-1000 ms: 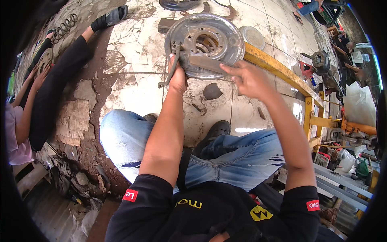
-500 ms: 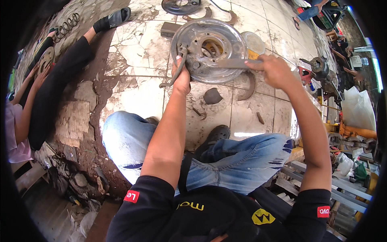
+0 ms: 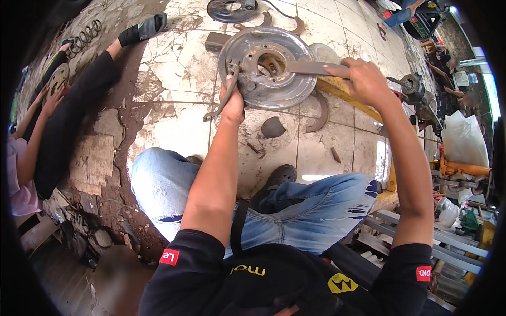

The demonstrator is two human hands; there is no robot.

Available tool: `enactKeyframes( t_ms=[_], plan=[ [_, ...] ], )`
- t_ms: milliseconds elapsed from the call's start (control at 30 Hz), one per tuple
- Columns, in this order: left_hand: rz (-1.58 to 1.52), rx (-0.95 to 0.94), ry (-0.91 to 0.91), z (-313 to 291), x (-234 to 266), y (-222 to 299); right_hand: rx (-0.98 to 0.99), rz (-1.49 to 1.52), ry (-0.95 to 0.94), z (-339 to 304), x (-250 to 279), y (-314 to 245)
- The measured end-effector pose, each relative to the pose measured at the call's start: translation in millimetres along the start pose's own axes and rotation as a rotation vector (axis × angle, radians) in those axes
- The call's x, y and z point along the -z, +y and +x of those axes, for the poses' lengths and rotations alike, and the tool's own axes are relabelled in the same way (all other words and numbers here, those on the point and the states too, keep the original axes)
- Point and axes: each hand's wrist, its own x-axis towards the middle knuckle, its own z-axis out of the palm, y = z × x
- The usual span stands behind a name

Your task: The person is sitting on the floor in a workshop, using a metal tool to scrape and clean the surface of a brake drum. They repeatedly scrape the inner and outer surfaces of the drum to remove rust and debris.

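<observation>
My left hand grips the lower left edge of a round, dented metal brake backing plate, tilted up off the tiled floor. Beside its fingers a dark cable or hose hangs from the plate. My right hand is closed on one end of a flat metal file, thumb laid along it. The file's far end lies over the plate's face, by the right rim of the centre hole. Whether it touches the metal I cannot tell.
Curved brake shoes, a dark flat piece, a rectangular block and another backing plate lie around. A yellow strip runs below my right hand. At left, another person holds a disc near a coil spring.
The file has moved up across the plate, from below the centre hole to its right rim. More of the yellow strip shows. My left hand keeps its grip.
</observation>
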Motion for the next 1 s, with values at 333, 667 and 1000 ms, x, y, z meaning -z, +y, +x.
enactKeyframes(
  t_ms=[333,667,1000],
  plan=[
    [0.035,-0.04,-0.01,-5.3,4.8,-3.2,0.032,-0.081,-0.042,-0.8,1.1,-3.9],
    [0.086,0.001,0.0,-8.7,11.8,-12.2,-0.104,-0.067,-0.05,-0.4,-16.2,25.7],
    [0.076,-0.031,-0.005,-0.9,16.8,-18.5,-0.003,-0.071,-0.029,0.9,-25.2,23.1]
  ],
)
